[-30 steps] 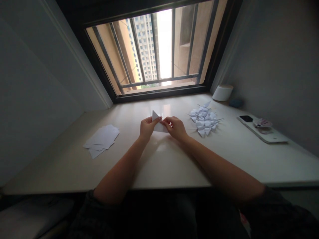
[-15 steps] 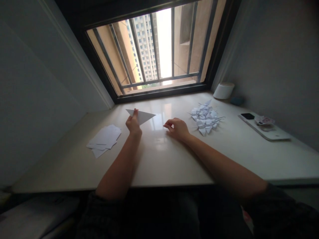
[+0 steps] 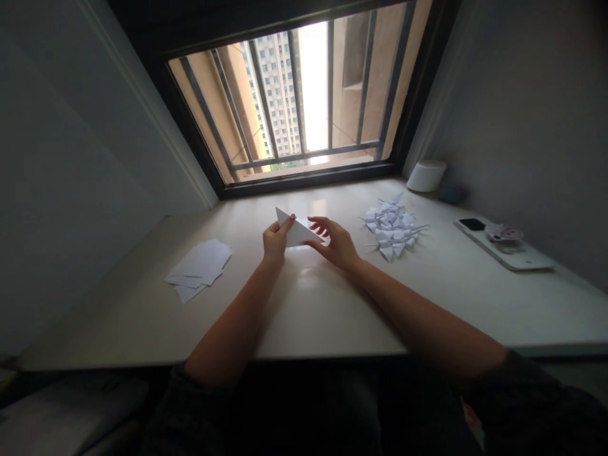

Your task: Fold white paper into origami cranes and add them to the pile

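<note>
A sheet of paper folded into a triangle (image 3: 297, 234) is held above the middle of the white tabletop (image 3: 304, 316). My left hand (image 3: 275, 241) pinches its left part, thumb on the near face. Around its right corner, my right hand (image 3: 336, 242) curves with fingers and thumb apart; whether the fingertips touch the paper I cannot tell. To the left lies a loose stack of white paper sheets (image 3: 202, 263). On the right, beyond my right hand, sits a heap of folded white paper pieces (image 3: 392, 225) with pointed tips.
A phone (image 3: 503, 246) with a round grip on its back lies at the right by the wall. Farther back are a white cup-like object (image 3: 426, 176) and a small dark item (image 3: 452, 193). A barred window (image 3: 304, 101) rises behind the tabletop.
My left hand has moved right with the paper triangle, turning it so its long edge slopes down to the right. My right hand has gone from a pinch to spread fingers beside its corner.
</note>
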A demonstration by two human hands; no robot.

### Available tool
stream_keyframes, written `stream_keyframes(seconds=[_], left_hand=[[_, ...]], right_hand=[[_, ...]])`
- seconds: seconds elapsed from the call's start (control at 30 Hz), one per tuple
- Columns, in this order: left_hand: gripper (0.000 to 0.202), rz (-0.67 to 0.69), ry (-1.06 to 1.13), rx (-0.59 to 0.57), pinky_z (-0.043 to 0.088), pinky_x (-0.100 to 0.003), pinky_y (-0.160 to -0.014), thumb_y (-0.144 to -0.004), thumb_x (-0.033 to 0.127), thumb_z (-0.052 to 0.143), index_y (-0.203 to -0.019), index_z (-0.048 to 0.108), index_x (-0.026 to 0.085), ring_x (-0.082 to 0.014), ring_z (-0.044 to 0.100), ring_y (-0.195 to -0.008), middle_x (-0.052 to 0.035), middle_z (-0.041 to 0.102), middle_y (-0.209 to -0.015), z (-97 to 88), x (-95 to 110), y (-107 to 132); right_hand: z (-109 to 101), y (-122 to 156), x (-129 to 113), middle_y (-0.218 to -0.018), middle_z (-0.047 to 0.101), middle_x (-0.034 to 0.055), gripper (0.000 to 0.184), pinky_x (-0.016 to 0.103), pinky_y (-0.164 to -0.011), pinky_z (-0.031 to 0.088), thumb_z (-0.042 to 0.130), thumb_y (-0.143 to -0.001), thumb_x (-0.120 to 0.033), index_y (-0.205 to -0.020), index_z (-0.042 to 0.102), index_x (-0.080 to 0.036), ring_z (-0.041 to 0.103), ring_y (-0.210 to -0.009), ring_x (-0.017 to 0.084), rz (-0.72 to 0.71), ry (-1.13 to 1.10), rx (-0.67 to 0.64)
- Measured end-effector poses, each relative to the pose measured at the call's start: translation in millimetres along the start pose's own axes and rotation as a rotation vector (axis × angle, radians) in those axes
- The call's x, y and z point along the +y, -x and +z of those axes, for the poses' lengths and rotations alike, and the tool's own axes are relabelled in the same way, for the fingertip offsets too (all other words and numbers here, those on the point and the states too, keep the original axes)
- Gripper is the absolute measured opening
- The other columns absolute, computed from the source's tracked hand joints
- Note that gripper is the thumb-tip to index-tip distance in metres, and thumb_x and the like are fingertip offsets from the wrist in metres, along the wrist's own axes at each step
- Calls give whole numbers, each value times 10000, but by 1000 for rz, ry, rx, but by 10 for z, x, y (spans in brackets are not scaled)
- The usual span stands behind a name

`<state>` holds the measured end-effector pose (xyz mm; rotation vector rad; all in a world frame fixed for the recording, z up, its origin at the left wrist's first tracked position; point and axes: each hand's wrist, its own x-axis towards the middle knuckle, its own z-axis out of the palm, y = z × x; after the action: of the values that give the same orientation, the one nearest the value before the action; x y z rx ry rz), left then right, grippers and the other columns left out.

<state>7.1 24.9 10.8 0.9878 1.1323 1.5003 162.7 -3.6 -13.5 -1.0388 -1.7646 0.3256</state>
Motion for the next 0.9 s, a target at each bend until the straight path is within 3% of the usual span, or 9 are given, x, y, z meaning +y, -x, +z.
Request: stream_keyframes(seconds=[0.17,0.43,0.57,0.67,0.73,0.9], left_hand=[[424,-105,55,-60,447,-257,-603,-541,435,838,-777,688,116,-134,583,-617,-39,649,-700,-8,-40,-5],[455,-157,73,-78,460,-262,-624,-553,436,833,-852,696,122,-146,604,-656,-46,670,-756,-34,-8,-41],[563,-208,56,-119,465,-253,-658,-649,628,700,-932,712,141,-177,641,-764,-88,704,-876,-43,-2,-74],[632,-252,45,-149,458,-255,-665,-688,720,592,-922,709,145,-183,641,-790,-101,708,-900,-42,-12,-88],[571,-239,12,-156,457,-258,-677,-681,681,634,-906,700,160,-176,633,-789,-86,706,-902,-38,-21,-87],[424,-168,-100,-194,442,-256,-640,-664,552,717,-821,692,159,-163,611,-719,-76,685,-808,-45,-37,-76]], right_hand=[[-1,9,2,-1039,682,62,394,372,-846,487,709,-773,-405,-1139,637,-279,600,-960,238,-88,85,-95],[17,19,-1,-1048,718,50,318,324,-830,489,634,-836,-443,-1090,677,-258,664,-875,201,-26,6,-31],[-2,2,9,-966,737,29,306,290,-737,471,505,-908,-476,-1007,698,-261,666,-805,189,67,49,8],[-19,-16,18,-797,720,20,360,276,-653,430,417,-939,-483,-930,694,-254,644,-703,185,154,120,52],[-23,-24,25,-733,698,23,377,274,-618,402,387,-946,-480,-907,680,-246,629,-664,187,196,153,82],[-26,-40,44,-821,720,41,313,274,-609,398,437,-916,-469,-924,652,-241,636,-685,195,261,124,140]])
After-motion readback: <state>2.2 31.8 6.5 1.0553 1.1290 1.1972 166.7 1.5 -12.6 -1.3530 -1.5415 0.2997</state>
